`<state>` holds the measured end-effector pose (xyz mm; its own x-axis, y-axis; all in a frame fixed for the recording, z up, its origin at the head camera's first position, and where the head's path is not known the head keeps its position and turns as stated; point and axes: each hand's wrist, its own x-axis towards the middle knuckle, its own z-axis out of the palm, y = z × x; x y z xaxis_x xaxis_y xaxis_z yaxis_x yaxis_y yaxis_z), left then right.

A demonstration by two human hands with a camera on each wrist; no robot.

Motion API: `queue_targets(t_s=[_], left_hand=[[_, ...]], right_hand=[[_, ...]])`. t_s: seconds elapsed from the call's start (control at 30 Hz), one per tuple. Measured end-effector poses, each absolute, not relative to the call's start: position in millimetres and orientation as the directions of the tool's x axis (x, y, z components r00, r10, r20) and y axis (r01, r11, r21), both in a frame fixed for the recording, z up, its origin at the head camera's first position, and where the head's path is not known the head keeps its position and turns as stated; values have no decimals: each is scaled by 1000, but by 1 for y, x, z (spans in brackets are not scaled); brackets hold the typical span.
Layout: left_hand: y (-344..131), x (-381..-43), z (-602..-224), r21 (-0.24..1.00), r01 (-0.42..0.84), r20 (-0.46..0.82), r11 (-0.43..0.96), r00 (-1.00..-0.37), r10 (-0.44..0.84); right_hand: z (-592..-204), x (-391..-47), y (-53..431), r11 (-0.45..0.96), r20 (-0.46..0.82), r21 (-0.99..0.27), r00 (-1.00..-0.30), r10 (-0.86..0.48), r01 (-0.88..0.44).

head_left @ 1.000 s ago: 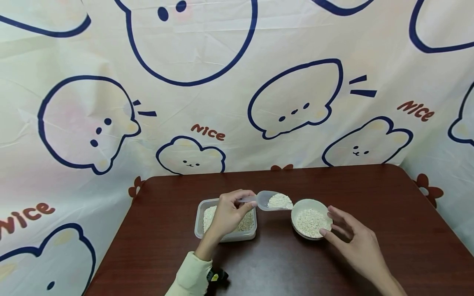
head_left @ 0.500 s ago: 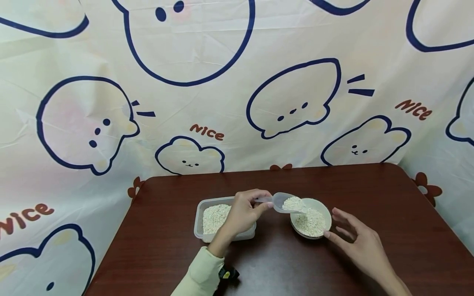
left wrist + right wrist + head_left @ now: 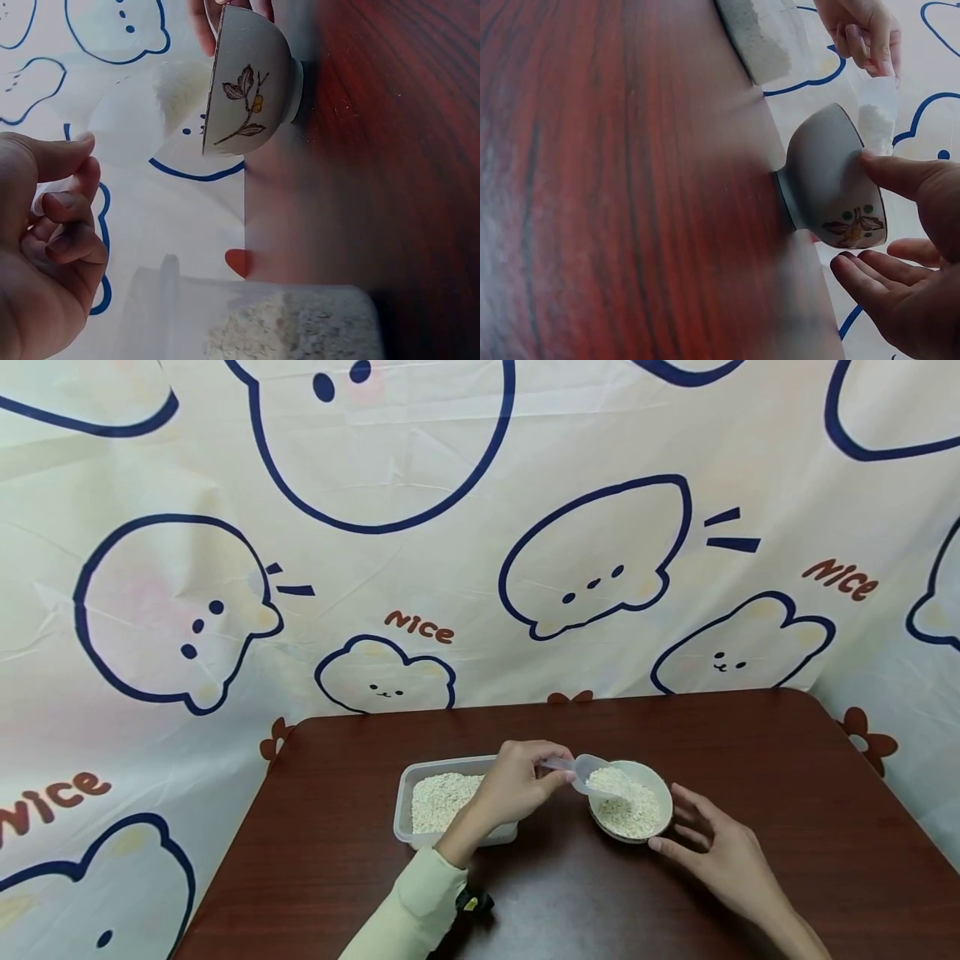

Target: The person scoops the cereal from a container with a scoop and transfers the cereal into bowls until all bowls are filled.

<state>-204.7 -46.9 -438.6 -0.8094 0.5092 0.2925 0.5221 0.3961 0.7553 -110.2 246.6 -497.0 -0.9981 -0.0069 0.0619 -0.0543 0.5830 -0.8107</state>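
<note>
My left hand [image 3: 521, 781] pinches the handle of a clear plastic scoop [image 3: 583, 768] between thumb and fingers. Pale oat-like flakes fill the scoop, whose front lies over the left rim of a small bowl [image 3: 651, 774]. More of these flakes [image 3: 630, 814] lie inside the bowl, which stands upright and has a leaf-and-berry pattern outside [image 3: 251, 97]. At the bowl's right side is my right hand [image 3: 723, 860], its fingers extended. In the right wrist view, that hand's thumb [image 3: 900, 174] touches the bowl near its rim, while the other fingers lie beside it.
A clear rectangular plastic container [image 3: 405, 810] of the same flakes stands left of the bowl, partly behind my left hand and forearm. The dark brown wooden table [image 3: 570, 902] ends at a cloth backdrop [image 3: 480, 577] with cartoon drawings.
My left hand has moved right with the scoop, from left of the bowl to over its rim. The scoop still carries flakes. My right hand has stayed by the bowl, shifting slightly.
</note>
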Motion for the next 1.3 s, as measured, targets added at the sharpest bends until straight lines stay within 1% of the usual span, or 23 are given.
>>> queue_targets(t_s=[0.33,0.53,0.77,1.1,1.3], left_hand=[[-41,-210,-428,672,592,300,445,-767,567],[-40,-213,-419,606,638,306,475,-739,601],[-43,-213,-411,600,641,287,479,-731,618],[-45,-214,-405,581,664,298,472,-712,635],[-47,-215,-403,583,660,295,474,-716,633]], right_hand=[[-499,-112,245,590,25,-807,-999,-24,-34],[-500,-111,244,600,40,-799,-999,-21,-44],[-501,-111,243,602,48,-797,-999,-15,-48],[-501,-110,244,598,57,-800,-998,-12,-53],[-501,-110,245,599,60,-799,-998,-12,-55]])
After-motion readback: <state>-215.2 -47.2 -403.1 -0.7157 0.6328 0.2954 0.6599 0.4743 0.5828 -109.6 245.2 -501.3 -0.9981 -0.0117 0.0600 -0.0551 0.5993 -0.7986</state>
